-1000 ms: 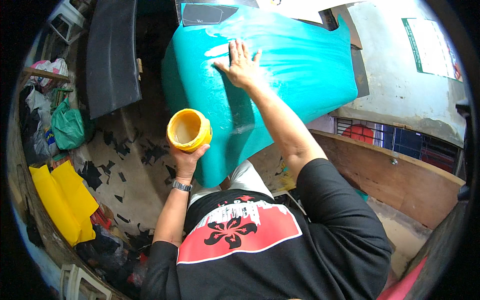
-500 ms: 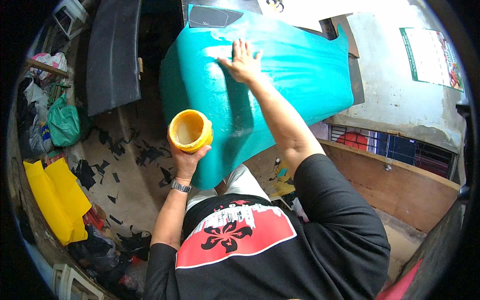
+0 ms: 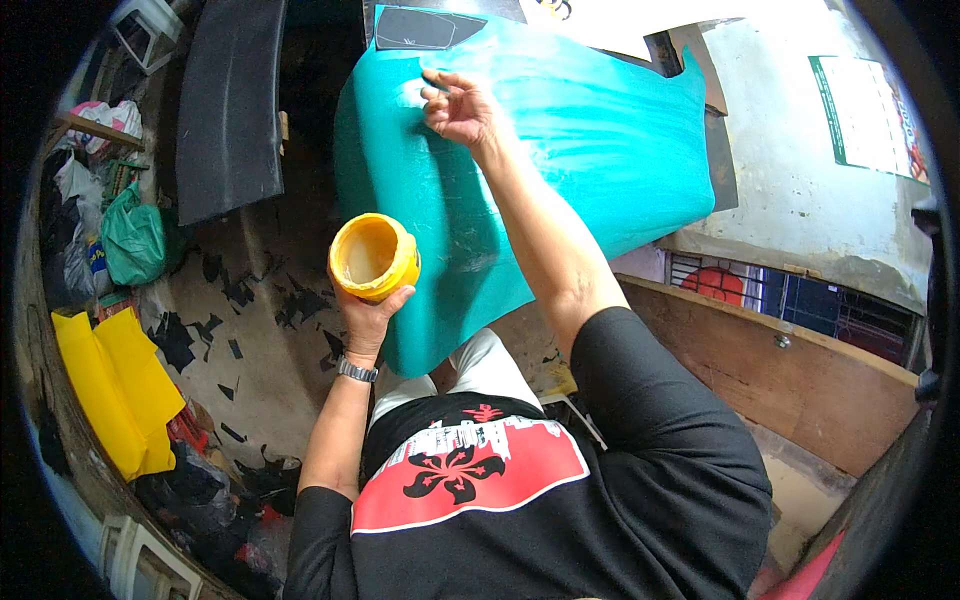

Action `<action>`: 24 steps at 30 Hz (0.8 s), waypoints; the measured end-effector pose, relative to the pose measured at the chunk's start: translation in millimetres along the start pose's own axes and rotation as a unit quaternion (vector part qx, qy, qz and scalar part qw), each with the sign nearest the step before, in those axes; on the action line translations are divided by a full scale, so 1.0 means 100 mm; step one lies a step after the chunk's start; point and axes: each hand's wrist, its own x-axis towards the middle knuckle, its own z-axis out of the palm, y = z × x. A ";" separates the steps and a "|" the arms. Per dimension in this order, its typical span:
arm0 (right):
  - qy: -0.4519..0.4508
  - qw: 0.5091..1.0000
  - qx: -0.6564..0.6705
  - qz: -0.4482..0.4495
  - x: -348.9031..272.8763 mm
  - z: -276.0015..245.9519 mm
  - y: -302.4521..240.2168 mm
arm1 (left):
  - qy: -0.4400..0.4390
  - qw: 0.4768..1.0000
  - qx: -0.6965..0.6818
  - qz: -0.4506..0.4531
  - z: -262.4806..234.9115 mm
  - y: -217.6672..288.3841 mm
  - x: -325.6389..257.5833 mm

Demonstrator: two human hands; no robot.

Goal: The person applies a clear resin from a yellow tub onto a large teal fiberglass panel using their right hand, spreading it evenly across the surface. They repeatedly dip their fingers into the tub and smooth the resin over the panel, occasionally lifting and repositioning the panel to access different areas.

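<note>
My left hand [image 3: 368,318] is wrapped round a wide-mouthed yellow jar [image 3: 408,268], tilted so that pale, creamy stuff shows inside. A large teal sheet [image 3: 590,130] lies over the work table and hangs down at its near side towards my legs. Pale, shiny streaks run across its surface. Over the far left part of the sheet is my right hand [image 3: 462,112], with its fingers curled in and the thumb side turned left. A dark spot shows between the fingers; whether it is a small thing or shadow I cannot make out.
A black panel with a white outline [image 3: 425,28] lies at the sheet's far left corner. Left stands a long dark board [image 3: 230,110]; black scraps [image 3: 300,300] litter the floor. Yellow sheets [image 3: 115,390] and a green bag [image 3: 133,237] are further left. A wooden board [image 3: 740,350] runs along the right.
My right hand, spread flat on the teal sheet before, has curled its fingers and shifted a little left. The left hand still holds the jar, now slightly further left.
</note>
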 end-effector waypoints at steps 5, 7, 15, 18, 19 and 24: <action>0.021 0.995 0.049 -0.081 0.09 -0.19 -0.11 | 0.001 1.000 -0.007 -0.026 0.02 0.02 -0.03; 0.165 0.945 -0.237 -0.156 -0.01 -0.17 -0.12 | 0.003 1.000 0.010 -0.016 0.01 0.04 -0.02; 0.238 0.084 -0.956 -0.146 -0.16 -0.06 0.06 | 0.009 1.000 -0.004 -0.022 0.04 0.01 -0.03; 0.236 0.009 -0.962 -0.138 0.10 0.09 0.32 | 0.008 1.000 -0.017 -0.019 0.04 -0.01 -0.04; 0.225 0.027 -0.962 -0.152 0.20 0.18 0.44 | 0.008 1.000 -0.007 -0.020 0.05 -0.01 -0.05; 0.141 0.192 -0.934 -0.266 0.19 0.37 0.53 | 0.002 1.000 0.004 -0.013 0.03 -0.02 -0.04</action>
